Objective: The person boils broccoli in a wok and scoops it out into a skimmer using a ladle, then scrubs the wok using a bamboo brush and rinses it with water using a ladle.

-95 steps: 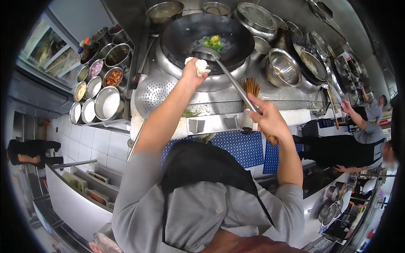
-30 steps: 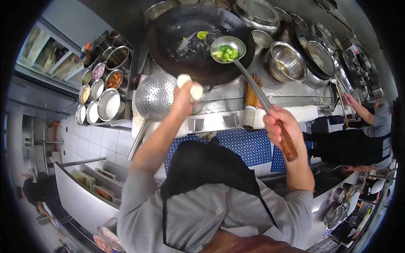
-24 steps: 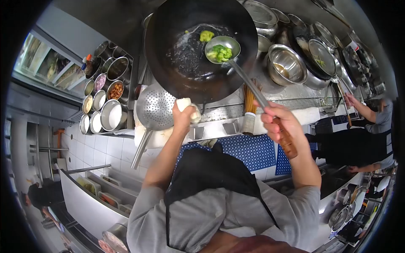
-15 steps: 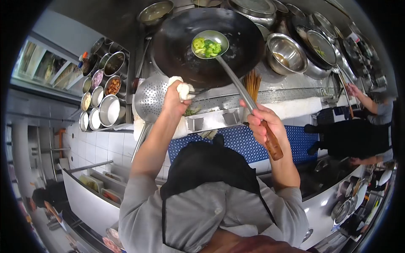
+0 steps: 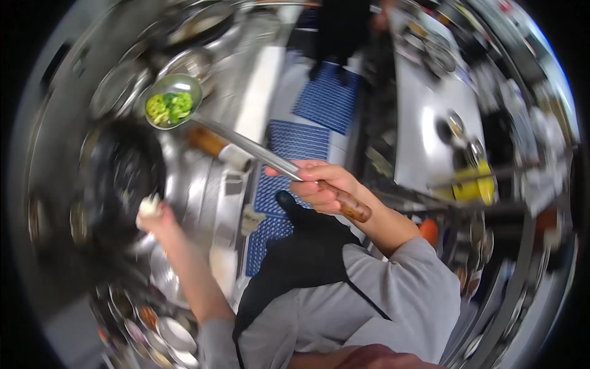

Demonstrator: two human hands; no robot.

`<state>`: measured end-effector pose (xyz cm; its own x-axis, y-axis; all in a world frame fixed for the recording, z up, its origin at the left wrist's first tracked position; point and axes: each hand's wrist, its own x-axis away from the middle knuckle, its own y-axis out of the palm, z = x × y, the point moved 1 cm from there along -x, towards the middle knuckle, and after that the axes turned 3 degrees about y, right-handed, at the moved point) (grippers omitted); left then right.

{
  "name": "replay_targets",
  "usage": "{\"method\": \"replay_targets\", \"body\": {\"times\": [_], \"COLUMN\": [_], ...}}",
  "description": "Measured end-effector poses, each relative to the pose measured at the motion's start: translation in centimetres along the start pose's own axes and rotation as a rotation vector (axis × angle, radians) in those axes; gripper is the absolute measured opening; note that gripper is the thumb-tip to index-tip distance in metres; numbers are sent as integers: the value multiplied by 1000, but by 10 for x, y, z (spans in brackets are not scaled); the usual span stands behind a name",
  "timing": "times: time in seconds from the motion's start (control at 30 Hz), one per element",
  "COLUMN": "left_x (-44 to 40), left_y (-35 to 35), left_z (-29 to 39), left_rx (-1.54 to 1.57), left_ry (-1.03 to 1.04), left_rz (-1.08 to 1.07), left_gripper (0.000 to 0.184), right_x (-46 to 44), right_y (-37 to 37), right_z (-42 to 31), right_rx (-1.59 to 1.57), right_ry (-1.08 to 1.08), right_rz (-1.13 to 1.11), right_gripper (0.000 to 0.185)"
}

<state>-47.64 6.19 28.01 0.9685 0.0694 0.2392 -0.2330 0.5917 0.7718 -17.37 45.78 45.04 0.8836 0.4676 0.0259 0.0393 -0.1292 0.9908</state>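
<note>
My right hand (image 5: 326, 184) is wrapped round the wooden handle of a long metal ladle (image 5: 255, 149). Green broccoli pieces (image 5: 169, 108) lie in the ladle's bowl, which is held out to the left, beyond the wok's rim. At the near edge of the dark wok (image 5: 126, 178), my left hand (image 5: 161, 222) is closed on a folded white cloth (image 5: 149, 206). Blur hides whether the cloth also grips the wok's rim. Wet streaks glisten inside the wok.
Beside the wok, a bundle of bamboo sticks (image 5: 208, 141) lies near the counter edge. Metal pots of ingredients (image 5: 175, 334) stand lower left. On the right is a steel worktable (image 5: 424, 132). Another person in dark clothes (image 5: 341, 34) stands farther along the blue mats (image 5: 298, 144).
My view and body have turned right. The ladle with the broccoli has swung from over the wok to beyond its rim. My left hand stays at the wok's edge with the cloth.
</note>
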Motion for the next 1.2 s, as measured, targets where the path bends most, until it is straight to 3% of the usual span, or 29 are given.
{"method": "replay_targets", "body": {"times": [0.03, 0.17, 0.3, 0.47, 0.67, 0.87, 0.97, 1.1, 1.2], "left_x": [-11, -39, -45, -15, -5, -19, -18, -9, -7], "left_y": [-5, -21, -34, -4, 7, -16, -19, -6, -3], "left_z": [2, 9, 19, 21, 20, 39, 43, 42, 42], "left_rx": [98, 42, 8, -68, -125, -355, -435, -503, -523], "left_ry": [7, 25, -29, 2, 125, 82, 20, 12, 35], "left_rz": [129, 271, 176, 345, 509, 515, 506, 560, 575], "left_gripper": [35, 38, 33, 31, 33, 37, 39, 38, 38], "right_x": [19, 89, 153, 233, 320, 383, 400, 419, 419], "right_y": [0, -3, -15, -39, -67, -86, -108, -134, -151], "right_z": [2, -13, -46, -119, -247, -395, -453, -487, -494], "right_rx": [-12, 19, 81, 118, 336, 631, 750, 987, 1077], "right_ry": [-68, -375, -688, -1024, -1415, -1437, -1325, -1074, -1039], "right_rz": [-9, 46, 239, 411, 903, 1522, 1800, 2158, 2351], "right_gripper": [55, 51, 39, 30, 17, 8, 9, 13, 20]}}
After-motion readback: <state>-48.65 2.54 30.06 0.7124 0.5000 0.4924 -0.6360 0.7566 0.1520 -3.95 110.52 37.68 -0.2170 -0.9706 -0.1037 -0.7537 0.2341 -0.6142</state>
